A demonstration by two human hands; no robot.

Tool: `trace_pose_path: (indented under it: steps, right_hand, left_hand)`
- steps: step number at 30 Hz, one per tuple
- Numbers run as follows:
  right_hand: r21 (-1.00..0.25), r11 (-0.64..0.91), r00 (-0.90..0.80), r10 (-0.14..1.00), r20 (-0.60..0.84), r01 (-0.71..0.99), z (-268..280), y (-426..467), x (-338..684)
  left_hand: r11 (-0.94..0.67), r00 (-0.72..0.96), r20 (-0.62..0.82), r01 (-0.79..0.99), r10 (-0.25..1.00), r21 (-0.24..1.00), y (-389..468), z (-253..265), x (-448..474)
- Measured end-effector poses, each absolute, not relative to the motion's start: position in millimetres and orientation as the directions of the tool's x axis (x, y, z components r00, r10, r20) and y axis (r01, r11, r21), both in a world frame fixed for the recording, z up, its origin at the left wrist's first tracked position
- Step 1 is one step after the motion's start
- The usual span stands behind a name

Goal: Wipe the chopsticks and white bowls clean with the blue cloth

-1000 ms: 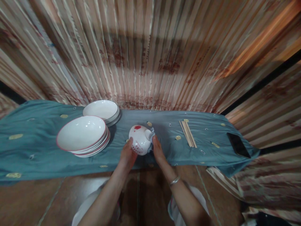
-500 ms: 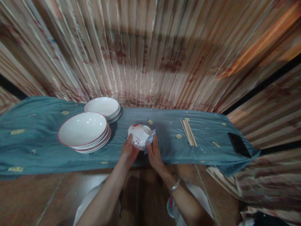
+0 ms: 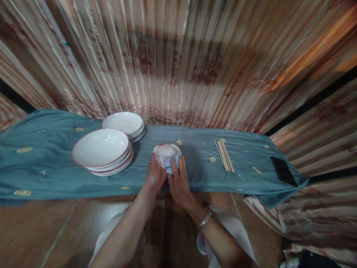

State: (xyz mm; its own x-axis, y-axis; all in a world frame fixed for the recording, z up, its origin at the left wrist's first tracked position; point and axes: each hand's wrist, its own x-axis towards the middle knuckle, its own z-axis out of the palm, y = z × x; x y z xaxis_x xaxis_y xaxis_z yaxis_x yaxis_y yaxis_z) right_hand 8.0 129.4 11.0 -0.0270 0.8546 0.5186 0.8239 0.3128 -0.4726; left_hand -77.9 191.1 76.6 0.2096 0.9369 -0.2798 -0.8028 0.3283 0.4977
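A small white bowl (image 3: 164,149) with red markings is held above the near middle of the cloth-covered table. My left hand (image 3: 155,172) grips its left side, fingers closed round the edge and partly hidden beneath it. My right hand (image 3: 180,184) presses a light blue cloth (image 3: 170,163) against the bowl's near right side, fingers bent over the cloth. The bowl's underside and part of its wall are hidden by the hands and cloth.
Left of the hands stand a stack of red-rimmed bowls (image 3: 102,149) and, behind it, a stack of dark-rimmed plates (image 3: 124,123). Several chopsticks (image 3: 224,155) lie to the right, with a black phone (image 3: 283,171) at the right end. A pleated curtain (image 3: 173,74) hangs behind.
My right hand has moved the cloth from the bowl's right edge leftward over its near side. The bowl has turned slightly in my left hand, and the view has shifted a little.
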Motion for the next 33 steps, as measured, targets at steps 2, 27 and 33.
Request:
trace_pose_path:
  steps: [2, 27, 33]
  right_hand:
    - [-0.428, 0.349, -0.083, 0.846, 0.527, 0.833, 14.9, 130.6, 9.1]
    - [-0.259, 0.411, -0.219, 0.809, 0.546, 0.874, 3.5, 128.8, 23.7]
    - [-0.419, 0.337, -0.099, 0.863, 0.495, 0.843, -11.3, 120.6, 27.5]
  left_hand:
    - [0.349, 0.220, -0.298, -0.788, 0.929, 0.507, 191.5, 73.7, -78.5]
    - [0.401, 0.250, -0.351, -0.787, 0.902, 0.469, 196.5, 68.5, -87.2]
    - [0.380, 0.220, -0.362, -0.798, 0.906, 0.468, 196.6, 70.5, -86.1]
